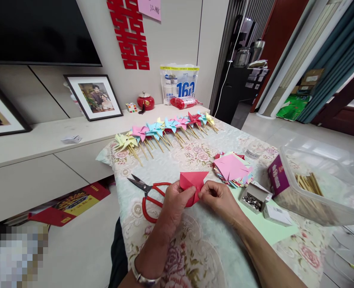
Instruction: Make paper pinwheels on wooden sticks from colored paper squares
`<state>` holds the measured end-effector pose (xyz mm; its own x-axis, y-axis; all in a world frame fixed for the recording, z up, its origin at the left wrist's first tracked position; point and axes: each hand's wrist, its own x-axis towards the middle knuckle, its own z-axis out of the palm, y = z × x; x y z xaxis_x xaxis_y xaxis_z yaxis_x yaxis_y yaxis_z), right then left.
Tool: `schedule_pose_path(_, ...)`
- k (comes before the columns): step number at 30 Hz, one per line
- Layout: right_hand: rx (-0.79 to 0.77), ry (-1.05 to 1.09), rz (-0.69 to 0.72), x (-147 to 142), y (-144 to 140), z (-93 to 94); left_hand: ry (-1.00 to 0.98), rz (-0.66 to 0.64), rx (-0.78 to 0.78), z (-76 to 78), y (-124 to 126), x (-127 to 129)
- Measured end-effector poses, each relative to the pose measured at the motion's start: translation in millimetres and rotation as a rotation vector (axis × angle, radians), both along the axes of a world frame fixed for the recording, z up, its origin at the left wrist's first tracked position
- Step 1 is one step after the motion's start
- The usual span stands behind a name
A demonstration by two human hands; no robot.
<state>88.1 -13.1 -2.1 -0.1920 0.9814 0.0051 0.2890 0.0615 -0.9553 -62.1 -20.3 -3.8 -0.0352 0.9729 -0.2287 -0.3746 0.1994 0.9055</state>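
The left hand (177, 200) grips the red paper (191, 180) above the tabletop (168, 163), thumb pressed on its folds, while the right hand (217, 196) pinches its right side; whether those fingertips also hide something small, I cannot tell. Uneven pulling could tear the paper, and a loosened thumb could let folds spring open. A careless left-hand swing could knock the scissors (147, 189) lying just beside it.

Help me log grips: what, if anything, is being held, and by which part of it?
A red paper piece: the left hand holds it at its left side, thumb on its face; the right hand fingers its right edge.
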Motion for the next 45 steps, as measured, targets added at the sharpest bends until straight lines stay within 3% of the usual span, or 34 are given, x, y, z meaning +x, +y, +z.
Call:
schedule_pose_path(28, -0.054, 0.044, 0.030, 5.3, 0.2, 6.0, 0.092, -0.059, -0.014, -7.1, 5.5, -3.0)
schedule_pose_path(34, 0.205, 0.317, -0.234, 27.7, 4.0, 16.4, 0.027, -0.127, -0.029, -5.9, 1.6, -5.4)
schedule_pose_path(36, 0.175, 0.338, -0.206, 30.8, 4.3, 19.6, 0.035, -0.196, -0.027, -2.0, -2.0, -5.9)
schedule_pose_path(41, -0.094, 0.223, 0.035, 28.5, 1.8, 22.5, 0.104, -0.338, -0.027, 7.4, -5.4, -7.4)
schedule_pose_path(45, -0.118, 0.059, 0.110, 29.5, 0.4, 16.2, 0.165, -0.380, -0.008, 8.0, -4.3, -7.0)
